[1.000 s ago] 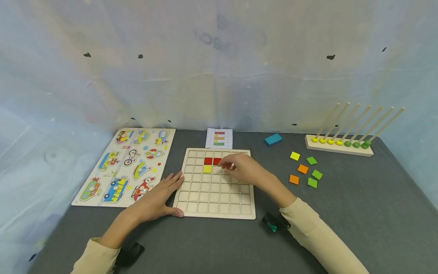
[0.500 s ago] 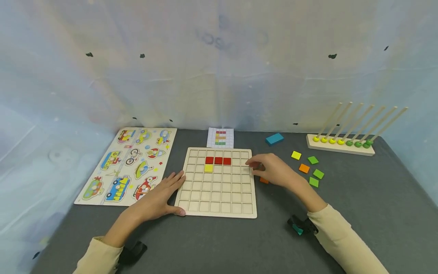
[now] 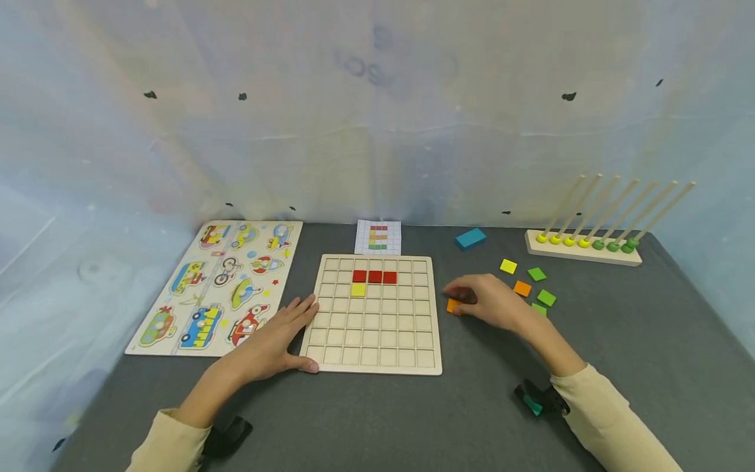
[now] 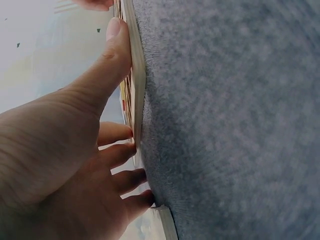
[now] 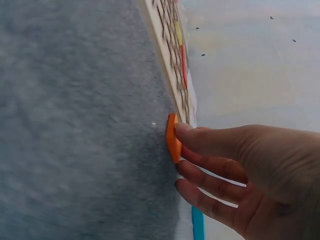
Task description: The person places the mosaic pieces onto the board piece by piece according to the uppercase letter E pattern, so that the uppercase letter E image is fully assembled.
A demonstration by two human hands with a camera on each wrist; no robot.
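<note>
Dark grey fabric tabletop (image 3: 377, 426), pale sheet backdrop (image 3: 377, 98) behind. Left of square pale-wood grid board (image 3: 370, 339): white puzzle board (image 3: 215, 292) with coloured vehicle pictures. On grid board's left edge: left hand (image 3: 280, 337), fingers spread, nothing gripped, probably just steadying. Toward grid board's far side: yellow square tile (image 3: 358, 290) directly under leftmost of three red square tiles (image 3: 374, 277) in a row. Just behind grid board: small white paper card (image 3: 378, 237), printed colour pattern.

Just right of grid board, on tabletop: orange square tile (image 3: 453, 307), pinched by thumb and fingers of right hand (image 3: 489, 301). Farther right of grid board: blue rectangular block (image 3: 470, 238), second yellow square tile (image 3: 508, 266), second orange square tile (image 3: 522, 288), three green square tiles (image 3: 546, 297), wooden peg stand (image 3: 582, 253) with yellow and green beads.

Done, judging by paper card: red row, one yellow. Left, likely: another yellow, orange and green rows. Can't tell what else sits behind right hand.
</note>
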